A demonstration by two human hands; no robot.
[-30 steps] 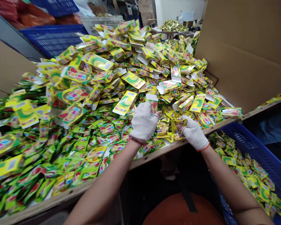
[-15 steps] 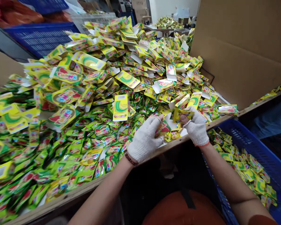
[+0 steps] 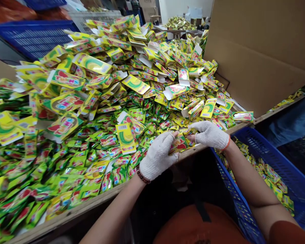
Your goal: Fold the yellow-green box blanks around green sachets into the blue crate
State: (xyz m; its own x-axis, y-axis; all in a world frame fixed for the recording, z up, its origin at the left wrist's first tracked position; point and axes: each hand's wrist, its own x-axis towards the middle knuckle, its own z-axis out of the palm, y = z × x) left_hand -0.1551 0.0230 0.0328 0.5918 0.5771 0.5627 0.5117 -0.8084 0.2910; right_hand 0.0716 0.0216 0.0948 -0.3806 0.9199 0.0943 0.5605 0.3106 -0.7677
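My left hand (image 3: 160, 154), in a white glove with bare fingertips, is closed around a small yellow and green printed carton (image 3: 180, 143) at the table's front edge. My right hand (image 3: 210, 134), gloved the same way, is at the carton's right end. Its fingers pinch a small yellow sachet (image 3: 192, 130), mostly hidden by them. Left of my left hand, a yellow carton (image 3: 126, 138) leans on the loose green sachets (image 3: 96, 176).
A high heap of cartons (image 3: 96, 64) with white flaps covers the table behind. A wooden rail (image 3: 91, 205) edges the front. To the right stand a large cardboard sheet (image 3: 256, 54) and, lower down, a blue crate (image 3: 301, 189) holding filled cartons. Another blue crate (image 3: 38, 37) is behind left.
My right hand has brought the sachet down and left to the carton in my left hand. The nearby yellow carton on the sachets has shifted towards the front edge and tilted.
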